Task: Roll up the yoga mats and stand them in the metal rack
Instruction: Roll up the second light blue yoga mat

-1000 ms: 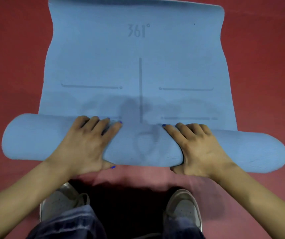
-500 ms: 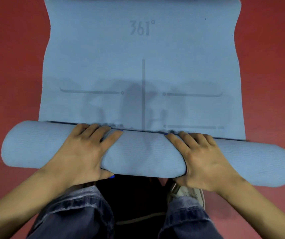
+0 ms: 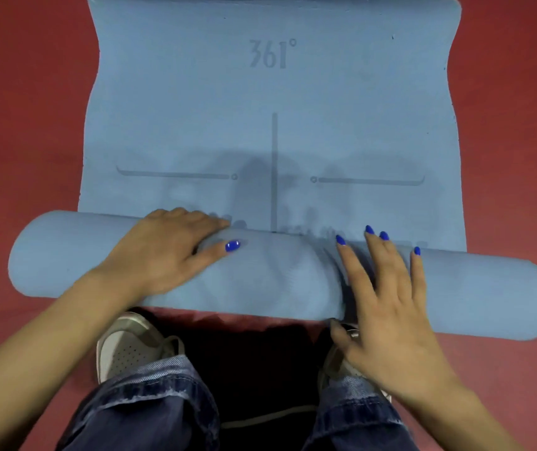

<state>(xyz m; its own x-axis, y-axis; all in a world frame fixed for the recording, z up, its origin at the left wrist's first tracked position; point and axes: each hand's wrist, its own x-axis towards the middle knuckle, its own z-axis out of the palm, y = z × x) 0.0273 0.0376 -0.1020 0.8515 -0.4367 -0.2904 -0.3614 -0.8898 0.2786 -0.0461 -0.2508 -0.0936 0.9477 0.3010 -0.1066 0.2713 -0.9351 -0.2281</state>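
The left hand (image 3: 166, 252) lies palm down on the roll (image 3: 277, 278), its fingers curled over the far side of the roll so that their tips are hidden; only the thumb shows in full, stretched along the top toward the middle. The right hand (image 3: 387, 307) has its fingers straight and spread, holding nothing; the fingertips reach the far top of the roll, but whether the palm touches the roll or hangs just above it cannot be told. Its thumb drops behind the near side of the roll and its tip is hard to make out against the dark shadow there.

The roll lies crosswise on the floor (image 3: 17, 109), just beyond the person's shoes (image 3: 130, 346); its right end is cut off by the picture's right edge. The right shoe is mostly hidden under the right hand and the jeans (image 3: 150, 408). Beyond the roll the flat part of the mat (image 3: 195, 109) runs away over the floor, and its far end is cut off at the top edge of the picture, with one rounded corner showing at the top right. The mat bears the print "361°" and faint lines; the centre line vanishes under the roll. Soft shadows blur the mat just beyond the hands.
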